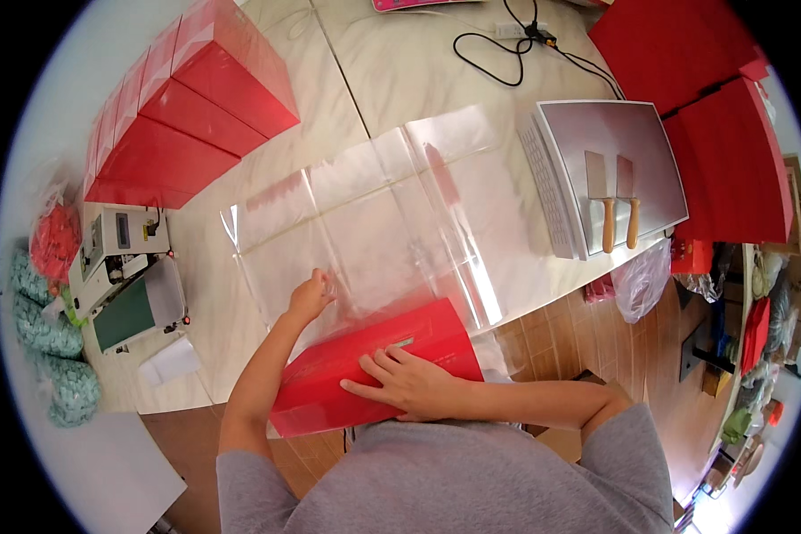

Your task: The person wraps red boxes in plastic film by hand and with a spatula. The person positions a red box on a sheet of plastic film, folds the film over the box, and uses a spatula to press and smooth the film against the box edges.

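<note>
A red box (367, 334) with faint printing lies at the table's near edge, against my body. My right hand (407, 384) rests on top of it with its fingers spread. Beyond the box, a large sheet of clear plastic film (367, 227) is spread over the table, with creases and bright reflections. My left hand (312, 294) is just past the box's far left side, its fingertips pinching a bit of this film. The box hides the sheet's near part.
Wrapped red boxes (200, 113) stand at the far left, above a small white machine (123, 233). On the right, two scrapers with wooden handles (619, 223) lie on a grey-topped stack (561, 127). Black cables (520, 57) lie at the back. Large red boxes (721, 160) stand far right.
</note>
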A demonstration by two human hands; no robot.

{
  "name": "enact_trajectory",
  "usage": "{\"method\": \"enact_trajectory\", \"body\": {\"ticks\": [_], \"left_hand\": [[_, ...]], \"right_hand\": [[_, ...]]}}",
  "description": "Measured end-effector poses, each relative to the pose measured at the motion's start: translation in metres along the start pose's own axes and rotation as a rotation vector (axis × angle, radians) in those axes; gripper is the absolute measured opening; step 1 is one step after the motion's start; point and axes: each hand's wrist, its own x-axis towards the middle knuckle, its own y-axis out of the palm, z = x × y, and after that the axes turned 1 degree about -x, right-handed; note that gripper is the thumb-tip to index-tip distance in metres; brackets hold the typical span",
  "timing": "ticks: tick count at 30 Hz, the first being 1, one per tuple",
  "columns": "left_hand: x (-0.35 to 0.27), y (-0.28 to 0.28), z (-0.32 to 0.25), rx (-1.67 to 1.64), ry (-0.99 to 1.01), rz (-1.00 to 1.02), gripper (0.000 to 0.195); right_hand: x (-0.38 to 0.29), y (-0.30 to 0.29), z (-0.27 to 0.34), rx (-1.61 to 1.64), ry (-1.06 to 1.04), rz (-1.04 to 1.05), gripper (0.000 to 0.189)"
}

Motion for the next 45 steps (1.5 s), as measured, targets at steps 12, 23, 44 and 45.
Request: {"method": "enact_trajectory", "body": {"ticks": [12,23,44,45], "left_hand": [[-0.072,-0.104,-0.084,0.514,0.465,-0.359,0.02],[-0.151,-0.17,-0.105,0.582,0.513,-0.67,0.022],[-0.103,-0.098,-0.115,-0.055,0.237,-1.144,0.015],[-0.105,-0.103,-0.118,-0.045,0.232,-1.133,0.015]], "right_hand": [[0.005,-0.008,0.0,0.048,-0.014,0.034,0.092],[0.05,-0.054,-0.034,-0.047,-0.067,-0.093,0.092],[-0.042,-0.238,0.021,-0.328,-0.442,-0.844,0.047],[-0.065,-0.259,0.04,-0.452,-0.511,-0.898,0.046]]}}
